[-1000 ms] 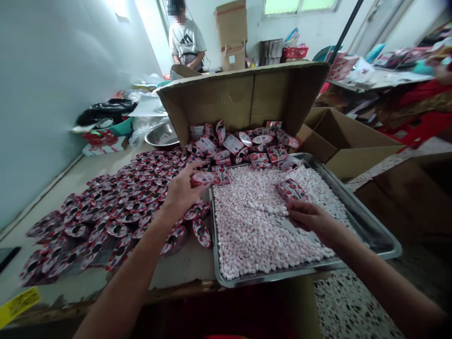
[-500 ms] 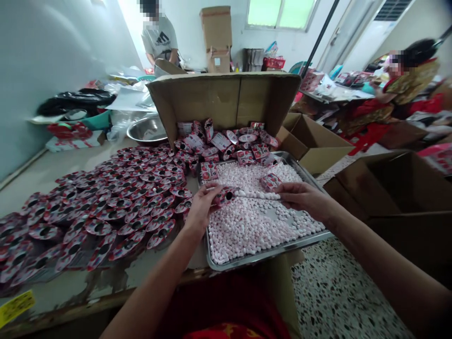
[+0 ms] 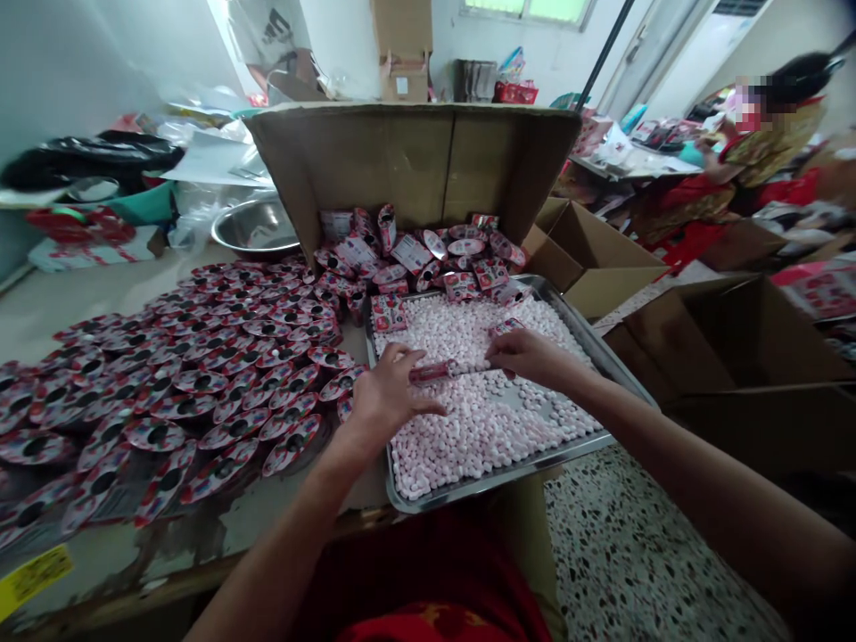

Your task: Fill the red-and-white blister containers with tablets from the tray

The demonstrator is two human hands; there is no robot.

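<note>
In my left hand (image 3: 388, 388) is a small red printed candy packet (image 3: 432, 372), turned on its side over the tray; the thumb sticks out below it. My right hand (image 3: 525, 357) has its fingers pinched on a narrow scoop (image 3: 473, 367), mostly hidden, whose far end meets the packet's right end. Beneath both hands, a metal tray (image 3: 498, 481) holds a layer of small pale pink candies (image 3: 441, 437). Another printed packet (image 3: 505, 327) lies on the candies just behind my right fingers, and one more (image 3: 389, 313) rests at the tray's back left corner.
Many upright packets with round openings (image 3: 201, 383) crowd the table at left. A cardboard box on its side (image 3: 415, 160) spills packets behind the tray. A steel bowl (image 3: 258, 223) stands back left. Open cartons (image 3: 728, 348) stand at right; a person (image 3: 769, 152) sits beyond them.
The packet in my left hand has turned, so its dark opening no longer shows. The row of candies along the scoop is mostly gone from sight. My right hand has moved left.
</note>
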